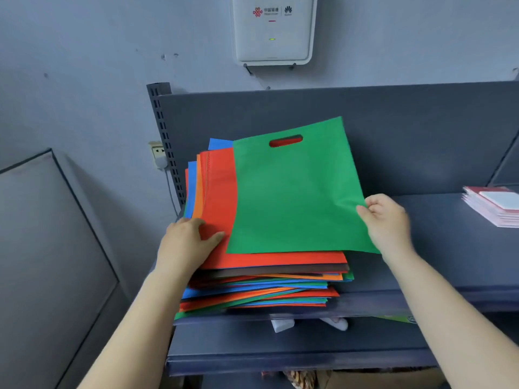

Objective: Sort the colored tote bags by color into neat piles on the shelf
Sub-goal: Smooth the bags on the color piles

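- The green tote bag lay on top of the mixed stack of bags, which sat at the left end of the dark shelf. The bag was skewed toward the right, its cut-out handle pointing at the back panel.
- The right hand pinched the green bag's right edge near its lower corner, its fingers curled over the fabric.
- The left hand rested on the red bag just under the green one, fingers fairly straight and thumb spread, apparently pinning the stack in place.
- The bags looked thin, light and limp, probably non-woven fabric. One would likely slide freely off its neighbour and sag if held by a single corner.
- A pinch at an edge or through the handle slot should do for lifting. Two hands on opposite edges would keep a bag flat for a neat pile.
- No sorted piles were visible yet. The shelf to the right of the stack seemed the likely spot for them.
- The number of bags and the order of colours lower down could not be read; only fanned edges of blue, orange, red, green and a dark one showed.
- A stack of pink booklets at the far right was cut off by the frame edge.
- Items on the lower level under the shelf were mostly hidden and unclear.
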`<state>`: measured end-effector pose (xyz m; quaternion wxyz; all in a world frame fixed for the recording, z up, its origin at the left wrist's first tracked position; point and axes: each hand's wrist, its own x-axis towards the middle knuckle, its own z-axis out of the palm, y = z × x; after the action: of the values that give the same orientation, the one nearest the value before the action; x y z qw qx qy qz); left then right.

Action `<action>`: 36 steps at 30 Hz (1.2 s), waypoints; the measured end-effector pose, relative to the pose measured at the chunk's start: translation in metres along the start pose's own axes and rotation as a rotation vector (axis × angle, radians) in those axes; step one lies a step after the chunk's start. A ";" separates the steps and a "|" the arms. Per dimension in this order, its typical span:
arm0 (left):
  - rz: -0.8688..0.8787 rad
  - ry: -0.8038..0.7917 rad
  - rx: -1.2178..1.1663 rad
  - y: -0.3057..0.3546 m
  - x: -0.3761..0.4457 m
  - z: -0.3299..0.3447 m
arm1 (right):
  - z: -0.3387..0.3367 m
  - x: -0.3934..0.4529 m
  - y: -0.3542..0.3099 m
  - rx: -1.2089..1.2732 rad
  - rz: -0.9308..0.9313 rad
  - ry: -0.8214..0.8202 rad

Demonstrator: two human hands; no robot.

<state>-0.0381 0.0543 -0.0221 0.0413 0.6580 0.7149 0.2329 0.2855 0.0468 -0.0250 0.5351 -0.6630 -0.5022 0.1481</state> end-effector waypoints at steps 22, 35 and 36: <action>-0.197 0.699 -0.916 -0.025 -0.079 -0.040 | -0.029 -0.063 -0.020 0.875 0.315 -0.212; -0.352 1.143 -1.031 -0.007 -0.301 -0.086 | -0.062 -0.174 -0.044 0.968 0.288 -0.645; -0.359 1.175 -1.019 -0.008 -0.320 -0.089 | -0.063 -0.185 -0.045 0.953 0.276 -0.684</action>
<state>-0.0366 -0.2783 -0.0253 -0.0096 0.2027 0.5203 0.8296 0.2253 -0.1447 -0.0252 0.5572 -0.3238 -0.4333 0.6300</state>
